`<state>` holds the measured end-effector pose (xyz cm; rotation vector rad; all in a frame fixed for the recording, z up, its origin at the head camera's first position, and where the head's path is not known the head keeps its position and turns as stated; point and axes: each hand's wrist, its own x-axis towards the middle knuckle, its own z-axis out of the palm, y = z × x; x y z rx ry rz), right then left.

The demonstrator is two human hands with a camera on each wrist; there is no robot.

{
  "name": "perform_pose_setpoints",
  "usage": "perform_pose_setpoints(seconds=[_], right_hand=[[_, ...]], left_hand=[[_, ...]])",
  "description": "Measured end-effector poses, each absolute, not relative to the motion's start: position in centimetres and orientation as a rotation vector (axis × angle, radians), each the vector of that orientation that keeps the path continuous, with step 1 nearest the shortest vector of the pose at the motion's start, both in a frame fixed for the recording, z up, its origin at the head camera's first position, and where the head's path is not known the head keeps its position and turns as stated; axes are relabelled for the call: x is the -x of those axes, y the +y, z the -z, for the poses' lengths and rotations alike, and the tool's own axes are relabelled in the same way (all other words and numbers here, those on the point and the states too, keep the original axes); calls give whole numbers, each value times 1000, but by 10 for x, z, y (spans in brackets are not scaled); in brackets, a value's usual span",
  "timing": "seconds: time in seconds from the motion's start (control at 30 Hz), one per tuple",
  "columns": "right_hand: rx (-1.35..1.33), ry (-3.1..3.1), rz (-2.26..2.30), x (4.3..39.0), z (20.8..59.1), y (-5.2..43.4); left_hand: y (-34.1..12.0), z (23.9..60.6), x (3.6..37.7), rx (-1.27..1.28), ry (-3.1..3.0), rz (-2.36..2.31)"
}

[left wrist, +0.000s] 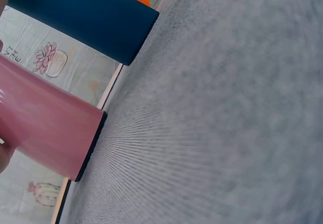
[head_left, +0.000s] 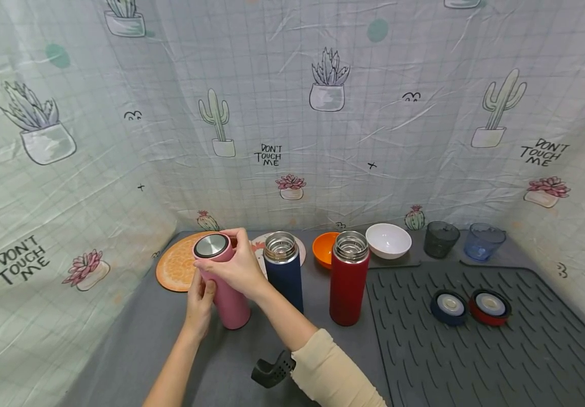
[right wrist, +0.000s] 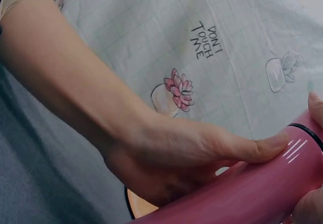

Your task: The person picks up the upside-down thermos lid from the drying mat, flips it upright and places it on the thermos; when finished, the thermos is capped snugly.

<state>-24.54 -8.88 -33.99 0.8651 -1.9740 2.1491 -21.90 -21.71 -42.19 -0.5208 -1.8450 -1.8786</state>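
- Left hand [head_left: 199,305] grips the body of the pink flask [head_left: 223,282], upright on the grey worktop [head_left: 170,339].
- Right hand [head_left: 233,268] grasps its lid [head_left: 211,247] from above.
- Blue flask [head_left: 283,270] stands just beside, lidless.

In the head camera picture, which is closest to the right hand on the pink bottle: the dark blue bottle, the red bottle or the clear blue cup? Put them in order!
Measured from the right hand gripping the lid of the tall pink metal bottle:
1. Dark blue metal bottle, open-topped, right beside the hand.
2. Red metal bottle, open-topped, further right, mid-table.
3. Clear blue plastic cup, far right, by the back curtain.
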Motion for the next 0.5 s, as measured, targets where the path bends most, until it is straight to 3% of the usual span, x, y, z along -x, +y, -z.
perform_pose_setpoints(seconds=[0.27, 0.5], right_hand=[[-980, -1941, -2195, 248, 342, -87], [-868, -1888, -2306, 245, 338, -87]], left_hand=[[-217, 423, 219, 528, -1839, 1860], [-217, 420, 220, 566, -1861, 1842]])
